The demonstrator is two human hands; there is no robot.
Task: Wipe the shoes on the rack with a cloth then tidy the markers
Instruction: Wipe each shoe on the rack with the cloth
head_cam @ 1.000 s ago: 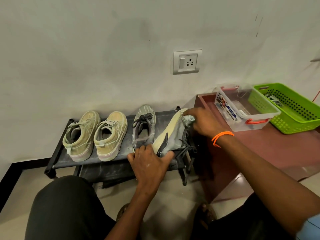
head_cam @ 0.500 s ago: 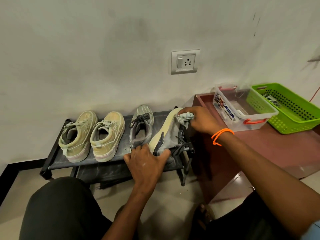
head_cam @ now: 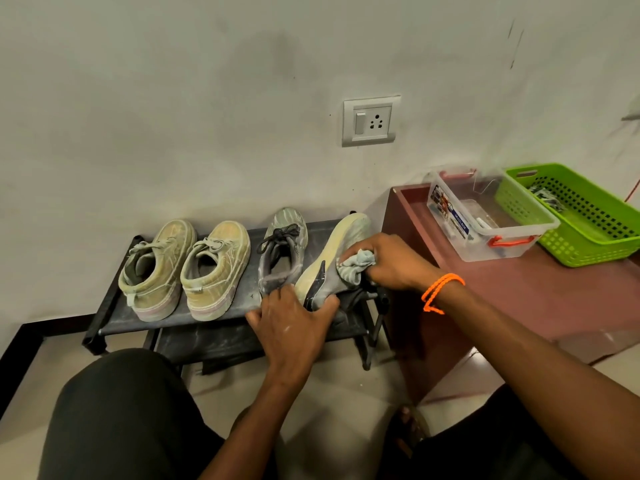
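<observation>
On the black shoe rack [head_cam: 114, 299] stand two dusty tan sneakers [head_cam: 187, 268] at the left and a grey laced shoe [head_cam: 284, 251] upright beside them. The other grey shoe [head_cam: 332, 258] is tipped on its side with its pale sole facing left. My left hand [head_cam: 294, 323] grips that shoe at the heel. My right hand [head_cam: 388, 261] holds a crumpled grey cloth [head_cam: 356, 265] pressed against the shoe's upper side. Markers lie in the green basket [head_cam: 581, 237] at the right, only partly visible.
A low dark-red table [head_cam: 519, 292] stands right of the rack. It carries a clear plastic box [head_cam: 485, 220] with orange handles and the green basket. A wall socket [head_cam: 370, 121] is above. My knees fill the lower frame.
My right hand has slid the cloth from the shoe's toe end back toward its middle. My left hand still holds the heel.
</observation>
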